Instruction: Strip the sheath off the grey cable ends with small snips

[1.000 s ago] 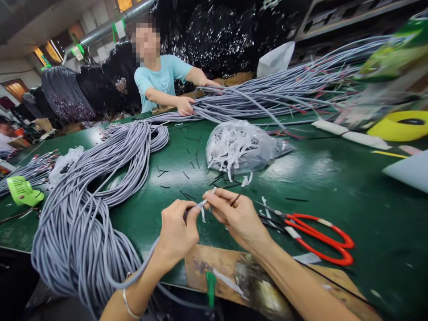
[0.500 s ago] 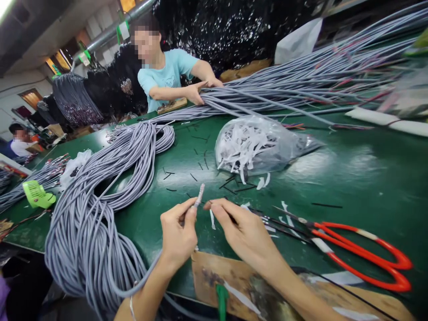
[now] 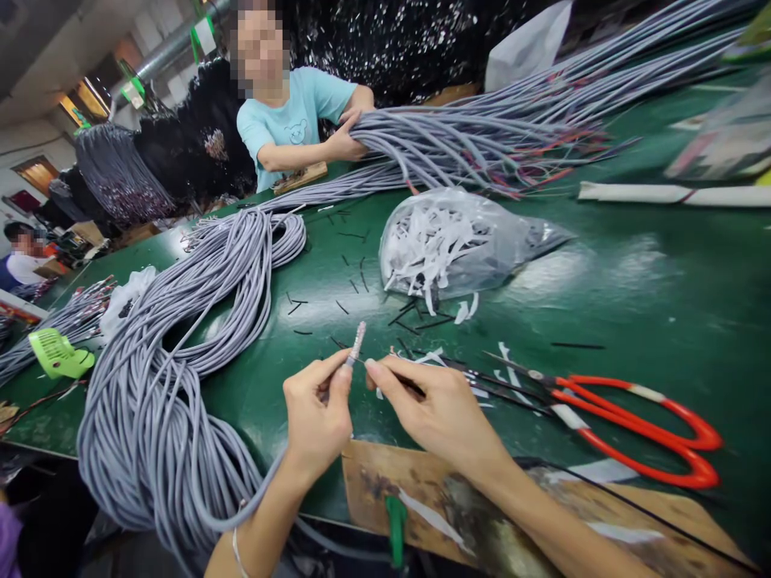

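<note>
My left hand (image 3: 319, 409) is closed around a grey cable, its stripped, whitish braided end (image 3: 358, 341) pointing up past the thumb and forefinger. Close beside it, my right hand (image 3: 439, 417) pinches a thin wire strand (image 3: 361, 361) that runs out from the base of the stripped part. What the other right fingers curl over is hidden. From my left wrist the cable leads back to a large coiled bundle of grey cables (image 3: 162, 401) on the left. Long scissors with red handles (image 3: 692, 417) lie right of my right hand.
A clear bag of white scraps (image 3: 434, 241) sits ahead, with short black pieces (image 3: 415, 313) scattered nearby. A wooden board (image 3: 370, 482) lies at the front edge. Across the green table (image 3: 650, 297), a co-worker (image 3: 295, 120) grips a long cable bundle (image 3: 458, 136). A green fan (image 3: 57, 353) stands left.
My right hand has shifted slightly, and a thin strand now shows stretched between it and the cable. The co-worker's cable bundle has been drawn leftward. The view has tilted slightly.
</note>
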`<state>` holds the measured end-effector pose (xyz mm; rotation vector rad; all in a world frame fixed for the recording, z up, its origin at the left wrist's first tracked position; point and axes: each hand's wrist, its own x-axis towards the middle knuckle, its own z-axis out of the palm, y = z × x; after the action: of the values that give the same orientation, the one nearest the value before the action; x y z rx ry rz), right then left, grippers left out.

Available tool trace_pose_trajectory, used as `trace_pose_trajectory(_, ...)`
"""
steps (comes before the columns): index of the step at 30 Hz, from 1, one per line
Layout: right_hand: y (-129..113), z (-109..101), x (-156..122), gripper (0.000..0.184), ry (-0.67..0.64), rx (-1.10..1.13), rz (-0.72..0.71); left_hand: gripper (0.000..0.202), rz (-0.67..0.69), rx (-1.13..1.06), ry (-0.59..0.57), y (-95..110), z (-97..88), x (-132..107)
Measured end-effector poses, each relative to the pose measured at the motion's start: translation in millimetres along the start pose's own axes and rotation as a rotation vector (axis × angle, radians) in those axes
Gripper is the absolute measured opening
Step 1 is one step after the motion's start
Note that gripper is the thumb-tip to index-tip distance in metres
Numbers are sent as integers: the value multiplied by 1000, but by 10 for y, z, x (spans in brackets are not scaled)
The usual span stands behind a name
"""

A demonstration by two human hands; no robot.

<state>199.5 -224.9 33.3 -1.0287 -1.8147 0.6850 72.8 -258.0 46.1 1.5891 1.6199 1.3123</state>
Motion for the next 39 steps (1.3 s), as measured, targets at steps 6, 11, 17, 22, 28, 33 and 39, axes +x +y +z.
trace_pose_trajectory(6,45,0,21,43,-23,89,32,23,89,164,-15,41,19,-9)
trace_pose_trajectory(11,1,34,-43,38,200,-224,-277,22,90,240,29,56,17,18)
trace_pose_trajectory(17,-7,30,0,38,230,-214,-298,22,193,261,100,59,33,0)
trace_pose_trajectory(22,-65,26,-23,36,235,-247,-285,22,240,251,150,44,41,31)
trace_pose_trajectory(28,-135,62,-62,45,166,-138,-464,18,12,167,222,-52,-11,237)
trace_pose_trajectory(33,-44,22,57,43,257,-385,-159,17,56,117,231,-6,-55,172)
trace_pose_trajectory(39,-26,69,28,43,259,-412,-236,14,89,95,268,8,-66,113)
